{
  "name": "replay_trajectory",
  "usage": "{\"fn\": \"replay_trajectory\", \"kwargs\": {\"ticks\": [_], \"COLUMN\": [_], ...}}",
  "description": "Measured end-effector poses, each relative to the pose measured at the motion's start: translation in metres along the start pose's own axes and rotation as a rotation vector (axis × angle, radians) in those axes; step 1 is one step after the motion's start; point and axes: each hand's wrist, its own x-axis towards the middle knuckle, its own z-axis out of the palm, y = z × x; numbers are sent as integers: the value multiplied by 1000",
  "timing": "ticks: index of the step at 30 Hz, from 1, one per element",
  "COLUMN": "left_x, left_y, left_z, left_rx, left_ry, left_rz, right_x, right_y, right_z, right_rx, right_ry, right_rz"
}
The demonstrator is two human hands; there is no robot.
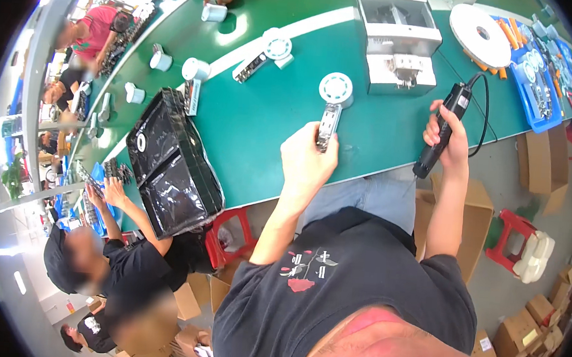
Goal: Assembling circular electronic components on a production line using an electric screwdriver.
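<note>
Over the green bench (263, 120), in the head view, we clamp our left hand (306, 161) on a small grey-and-white part (327, 126), lifted for access, while our right hand (449, 135) grips a corded black electric screwdriver (440, 131), tip downward, ready.

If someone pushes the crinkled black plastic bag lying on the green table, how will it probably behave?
The crinkled black plastic bag looks floppy: its glossy surface is wrinkled, so it would likely buckle rather than slide stiffly. One end hangs over the green table edge, so a push might tip it off.
</note>
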Motion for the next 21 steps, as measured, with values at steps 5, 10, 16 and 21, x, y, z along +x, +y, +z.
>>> {"fn": "replay_trajectory", "kwargs": {"ticks": [5, 10, 16, 21], "left_x": [-6, -3, -16, -8], "left_y": [11, -3, -46, -34], "left_z": [11, -3, 16, 32], "left_rx": [37, 40, 62, 33], "left_ry": [-112, -138, -236, -127], "left_rz": [7, 425, 631, 681], "right_x": [2, -6, -15, -18], "right_y": [-1, -3, -20, -85], "right_z": [2, 5, 25, 96], "right_rx": [5, -41, -121, -211], "right_ry": [-5, 35, 111, -112], "right_rz": [3, -17, -104, -574]}}
